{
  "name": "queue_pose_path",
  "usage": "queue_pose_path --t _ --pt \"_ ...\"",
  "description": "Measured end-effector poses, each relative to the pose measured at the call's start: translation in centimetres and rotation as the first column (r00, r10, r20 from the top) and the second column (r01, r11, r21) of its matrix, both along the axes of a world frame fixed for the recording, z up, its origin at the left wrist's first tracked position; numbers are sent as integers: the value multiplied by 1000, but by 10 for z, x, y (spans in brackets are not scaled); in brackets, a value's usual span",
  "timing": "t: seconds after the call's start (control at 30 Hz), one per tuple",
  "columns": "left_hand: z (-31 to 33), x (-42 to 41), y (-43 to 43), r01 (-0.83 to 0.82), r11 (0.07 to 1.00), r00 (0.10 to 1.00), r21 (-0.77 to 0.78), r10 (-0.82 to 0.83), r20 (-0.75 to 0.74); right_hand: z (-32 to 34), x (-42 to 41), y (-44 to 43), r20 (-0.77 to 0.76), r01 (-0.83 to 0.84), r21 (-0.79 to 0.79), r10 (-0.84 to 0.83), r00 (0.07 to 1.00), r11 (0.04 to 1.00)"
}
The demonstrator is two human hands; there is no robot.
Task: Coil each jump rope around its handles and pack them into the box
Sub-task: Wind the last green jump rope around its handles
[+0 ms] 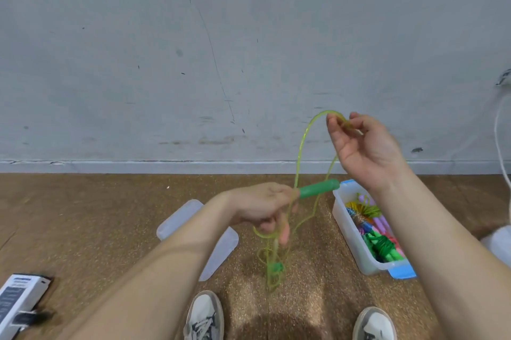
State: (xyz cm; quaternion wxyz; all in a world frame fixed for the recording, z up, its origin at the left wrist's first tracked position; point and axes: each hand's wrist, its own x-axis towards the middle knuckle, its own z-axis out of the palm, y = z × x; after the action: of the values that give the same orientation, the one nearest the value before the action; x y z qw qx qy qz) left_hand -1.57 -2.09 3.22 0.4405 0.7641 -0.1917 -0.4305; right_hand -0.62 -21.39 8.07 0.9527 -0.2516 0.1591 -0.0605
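The green handle (318, 189) is held in the left grip (262, 208), fingers curled tight round its near end, so that the free end sticks out to the right as a spool for winding. The yellow-green rope (301, 146) is pinched in the right grip (356, 143) between thumb and fingertips. It is lifted well above the handle, so an open arch of rope is drawn up from the left grip. This height is judged to be kept so that the next turn can be laid over the handle without snagging.

Below the left grip, slack strands hang in loose loops towards the floor (110, 215). A green lump is seen low among them; whether it is the second handle cannot be told. Coiling is judged to be at an early stage, since most of the rope is unwound.

The box (349, 232) is set on the floor just right of the hanging rope, within easy reach. Finished bundles (381, 245) are already packed in it. Its lid (179, 222) is laid aside to the left, leaving the box open for packing.
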Motion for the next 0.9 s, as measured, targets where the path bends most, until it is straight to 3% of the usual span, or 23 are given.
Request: queue_pose_path --t 0.07,0.13,0.2,0.27,0.33,0.4,0.43,0.47,0.53,0.57,0.6,0.63,0.7,0.77,0.8,0.9 --pt "11 4 3 -139 990 979 -22 140 151 -12 4 -15 -140 29 -141 -49 989 990" --pt "22 10 9 -307 948 873 -87 317 371 -24 5 -27 -315 -102 -452 -51 948 886" --pt "30 17 21 -419 899 658 -130 400 638 -35 6 -39 -449 -315 -767 -117 886 559" --pt "36 23 34 -528 831 441 -177 447 778 -38 5 -51 -480 -459 -877 -203 854 143" --pt "40 26 42 -588 758 320 -282 539 779 -35 1 -54 -532 -566 -810 -214 819 -153" --pt "43 24 42 -590 733 305 -339 591 747 -34 0 -51 -586 -630 -630 -255 769 -453" --pt "44 22 40 -574 740 333 -350 601 726 -30 -3 -46 -555 -606 -579 -281 783 -545" --pt "44 19 38 -553 749 375 -366 616 693 -24 -6 -37 -477 -536 -607 -269 836 -587" --pt "45 15 31 -520 740 455 -426 662 595 -9 -14 -13 -270 -255 -810 -51 962 -528" --pt "45 14 27 -513 727 476 -456 683 554 -3 -19 3 -198 -138 -903 110 974 -406" --pt "46 13 24 -513 712 487 -480 702 521 1 -26 22 -193 -120 -956 267 944 -266" --pt "48 12 22 -520 690 492 -503 724 484 2 -34 40 -236 -174 -967 385 892 -188" --pt "51 12 18 -561 604 506 -566 791 344 -11 -41 64 -326 -238 -943 504 800 -233" --pt "54 13 17 -613 496 517 -614 840 162 -31 -38 76 -398 -242 -906 501 769 -348" --pt "56 13 17 -636 457 519 -622 850 92 -38 -36 80 -403 -241 -902 500 767 -357" --pt "60 13 17 -672 364 520 -644 852 -60 -49 -31 90 -323 -245 -945 511 797 -215"
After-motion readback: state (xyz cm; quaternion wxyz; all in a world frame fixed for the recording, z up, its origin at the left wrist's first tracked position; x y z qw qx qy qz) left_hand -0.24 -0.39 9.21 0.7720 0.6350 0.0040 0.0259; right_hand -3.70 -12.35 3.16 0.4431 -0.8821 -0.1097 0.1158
